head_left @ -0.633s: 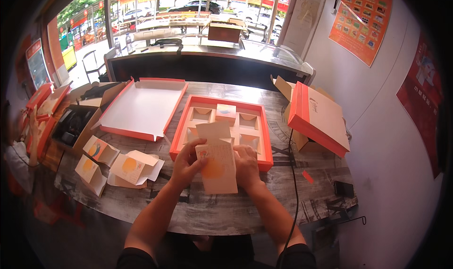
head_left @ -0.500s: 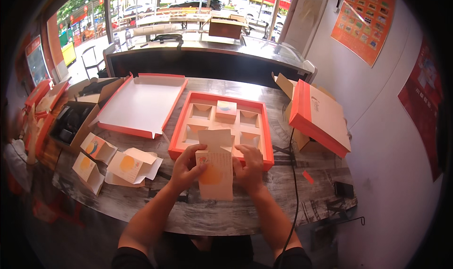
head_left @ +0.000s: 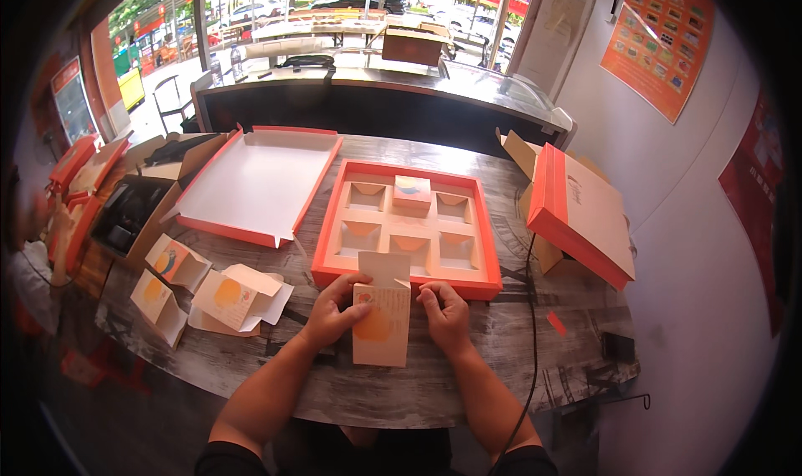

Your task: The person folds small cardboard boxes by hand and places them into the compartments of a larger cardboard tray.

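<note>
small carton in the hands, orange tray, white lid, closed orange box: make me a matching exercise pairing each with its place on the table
Things:
1. small carton
2. orange tray
3. white lid
4. closed orange box

Places:
A. far right, tilted on brown cardboard
B. left of the tray, lying open
C. near table edge, between left hand and right hand
D. table centre, one little box in a compartment

Pairs: 1-C, 2-D, 3-B, 4-A

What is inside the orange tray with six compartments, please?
The orange tray holds one small closed box in its back middle compartment. The other five look empty; a raised flap hides part of the front edge.
</note>
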The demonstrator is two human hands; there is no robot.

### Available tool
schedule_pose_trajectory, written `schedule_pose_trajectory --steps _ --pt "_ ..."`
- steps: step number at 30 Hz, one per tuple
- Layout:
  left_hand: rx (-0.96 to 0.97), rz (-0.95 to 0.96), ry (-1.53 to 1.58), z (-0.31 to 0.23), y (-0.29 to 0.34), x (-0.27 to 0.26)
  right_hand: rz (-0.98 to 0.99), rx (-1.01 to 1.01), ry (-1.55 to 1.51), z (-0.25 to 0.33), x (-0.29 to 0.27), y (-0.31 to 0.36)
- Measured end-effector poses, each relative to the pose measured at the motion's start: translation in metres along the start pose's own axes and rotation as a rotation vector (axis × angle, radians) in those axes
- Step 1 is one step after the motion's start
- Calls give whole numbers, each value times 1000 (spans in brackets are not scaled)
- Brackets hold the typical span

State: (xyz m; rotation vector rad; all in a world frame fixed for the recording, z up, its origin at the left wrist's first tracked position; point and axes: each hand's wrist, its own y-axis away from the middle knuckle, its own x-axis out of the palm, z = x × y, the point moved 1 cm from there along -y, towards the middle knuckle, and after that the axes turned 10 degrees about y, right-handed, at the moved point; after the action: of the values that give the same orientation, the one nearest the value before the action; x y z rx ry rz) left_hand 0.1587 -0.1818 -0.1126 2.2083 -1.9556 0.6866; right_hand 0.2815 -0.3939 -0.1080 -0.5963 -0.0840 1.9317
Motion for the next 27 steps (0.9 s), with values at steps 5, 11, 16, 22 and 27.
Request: schedule_pose_trajectory --steps 5,11,16,22,27 --pt "-23 -30 13 4 -1 1 -13 -194 151 -15 3 -1" --pt "33 -7 1 8 2 13 154 -150 -236 -7 9 14" --pt "98 -80 -69 9 5 16 245 -67 -249 3 6 18" --pt "120 -93 -222 15 6 12 271 -133 -408 16 12 18" --pt "103 -32 -196 16 6 17 197 -185 -192 0 7 15"
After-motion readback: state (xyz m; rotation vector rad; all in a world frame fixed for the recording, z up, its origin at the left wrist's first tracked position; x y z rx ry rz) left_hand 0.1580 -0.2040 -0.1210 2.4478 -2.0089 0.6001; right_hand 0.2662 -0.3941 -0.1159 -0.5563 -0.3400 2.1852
